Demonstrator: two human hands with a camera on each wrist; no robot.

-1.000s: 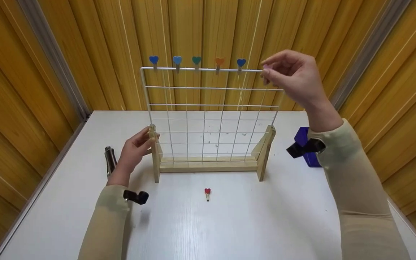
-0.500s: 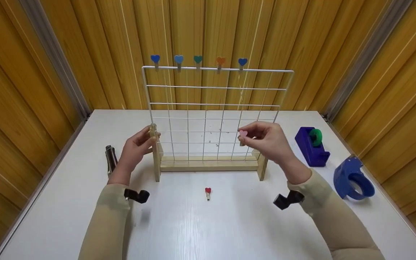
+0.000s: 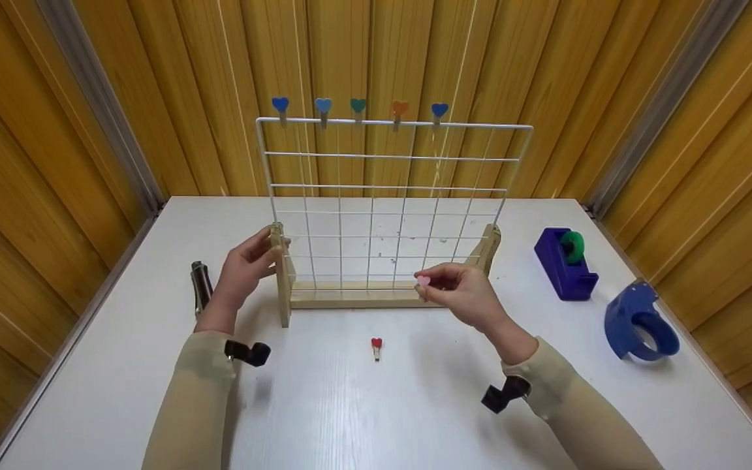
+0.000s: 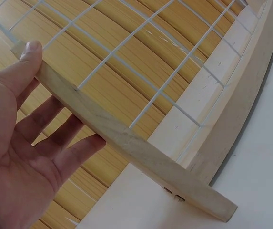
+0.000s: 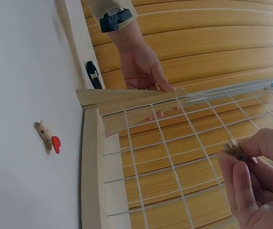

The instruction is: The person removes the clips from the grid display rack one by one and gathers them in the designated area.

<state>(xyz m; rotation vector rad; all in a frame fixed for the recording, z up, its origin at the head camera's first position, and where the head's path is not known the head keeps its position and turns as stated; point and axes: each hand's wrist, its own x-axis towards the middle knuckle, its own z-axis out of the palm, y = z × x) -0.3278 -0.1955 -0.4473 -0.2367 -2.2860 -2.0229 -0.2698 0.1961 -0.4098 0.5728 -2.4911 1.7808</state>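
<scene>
A white wire grid [image 3: 389,156] stands upright in a wooden stand [image 3: 356,303]. My left hand [image 3: 245,264] grips the stand's left post [image 4: 122,131], thumb on one side and fingers on the other. Between thumb and fingers my right hand [image 3: 470,297] pinches a clothespin with a pink heart [image 3: 423,281], low before the grid's right part. Its wooden end [image 5: 232,149] shows in the right wrist view. Several heart clothespins sit on the top wire, among them an orange one [image 3: 400,109] and a green one [image 3: 358,106]. A red heart clothespin [image 3: 376,346] lies on the table.
At the right stand a purple tape dispenser [image 3: 562,267] with a green roll and a blue tape cutter [image 3: 637,323]. A dark stapler-like object [image 3: 201,287] lies left of my left hand. Corrugated wood-coloured walls [image 3: 187,98] enclose the white table [image 3: 324,405].
My right hand has come down from the top right corner of the grid, moving left and nearer with the pink heart clothespin. The left hand stays on the post.
</scene>
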